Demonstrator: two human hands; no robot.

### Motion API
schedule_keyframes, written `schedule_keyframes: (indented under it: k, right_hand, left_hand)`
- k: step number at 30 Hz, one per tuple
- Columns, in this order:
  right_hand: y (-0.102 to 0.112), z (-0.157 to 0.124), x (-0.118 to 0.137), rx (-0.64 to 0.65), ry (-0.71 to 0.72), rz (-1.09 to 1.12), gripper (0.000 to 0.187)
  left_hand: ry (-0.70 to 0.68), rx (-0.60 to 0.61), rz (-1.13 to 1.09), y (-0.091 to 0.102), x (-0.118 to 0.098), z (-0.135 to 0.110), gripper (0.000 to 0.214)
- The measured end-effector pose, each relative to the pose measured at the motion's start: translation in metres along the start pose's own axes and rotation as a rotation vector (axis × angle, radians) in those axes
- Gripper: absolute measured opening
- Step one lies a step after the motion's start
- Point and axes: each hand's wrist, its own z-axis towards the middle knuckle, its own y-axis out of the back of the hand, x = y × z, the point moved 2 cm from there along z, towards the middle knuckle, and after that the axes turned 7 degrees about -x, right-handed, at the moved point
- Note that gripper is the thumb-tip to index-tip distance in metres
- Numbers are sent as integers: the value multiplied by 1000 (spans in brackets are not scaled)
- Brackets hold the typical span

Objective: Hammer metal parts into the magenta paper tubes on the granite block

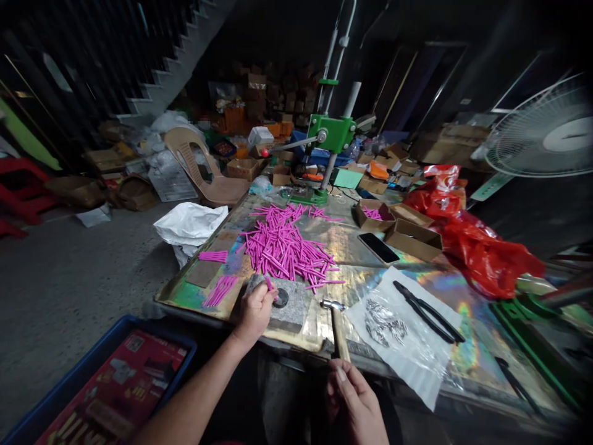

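My left hand (pixel 255 310) is closed on a pink stick (pixel 270 285), holding it over a round dark piece on a grey stone block (pixel 291 306). My right hand (pixel 354 402) grips the wooden handle of a small hammer (pixel 337 324), whose metal head lies on the table just right of the block. A big heap of pink sticks (pixel 285 244) lies behind the block. Two small bundles of pink sticks (pixel 221 289) lie to the left of my left hand.
A clear plastic bag with metal bits (pixel 384 324) and black pliers (pixel 428 311) lie at the right. A phone (pixel 378 247), open cardboard boxes (pixel 412 238), red bags (pixel 477 247) and a green hand press (pixel 330 139) stand farther back. A blue crate (pixel 92 383) sits low left.
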Motion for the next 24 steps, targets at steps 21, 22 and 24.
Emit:
schedule_keyframes:
  k: [21,22,24]
  right_hand:
    - [9,53,45,16,37,-305,25]
    - [6,48,52,43,20,-202,27]
    - [-1,36,64,112,-5,-121,35]
  left_hand:
    - [-334,267,95,1,-19,12,19]
    - [-335,267,98,1,-20,12,20]
    - [-332,266,104,0,-20,12,20]
